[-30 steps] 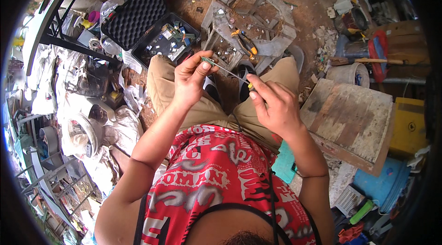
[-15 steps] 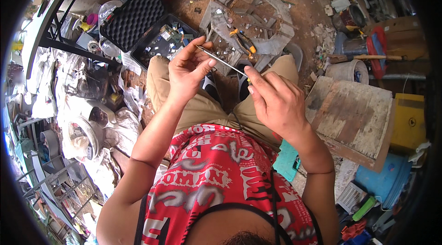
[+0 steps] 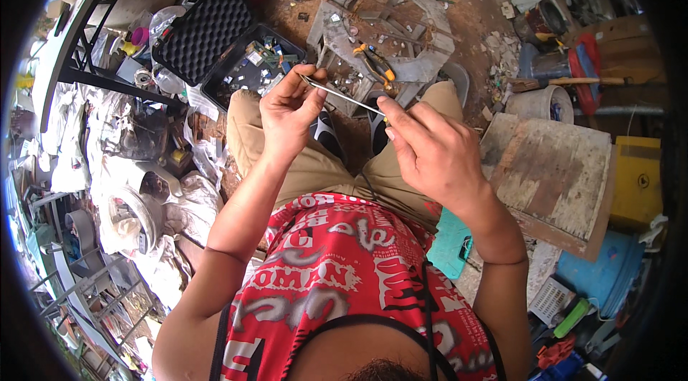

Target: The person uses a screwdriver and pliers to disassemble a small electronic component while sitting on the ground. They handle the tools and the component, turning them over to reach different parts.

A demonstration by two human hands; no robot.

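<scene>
I hold a thin metal rod (image 3: 342,94) stretched between both hands, above my knees. My left hand (image 3: 288,110) pinches its far left end with thumb and fingertips. My right hand (image 3: 430,152) grips the other end, fingers curled round it. I sit in tan shorts and a red patterned top. Below the rod stands a grey round slatted frame (image 3: 390,23) on the dirt, with orange-handled pliers (image 3: 374,64) lying on it.
An open black case (image 3: 215,37) with foam lid and small parts lies to the left. White crumpled sheeting and metal racks (image 3: 107,187) fill the left side. A worn wooden board (image 3: 555,177), yellow box (image 3: 638,180), blue bucket (image 3: 598,277) and grey pot (image 3: 537,103) stand right.
Both hands have lifted slightly and moved apart along the rod; the left hand now pinches its tip higher up. The view has shifted a little.
</scene>
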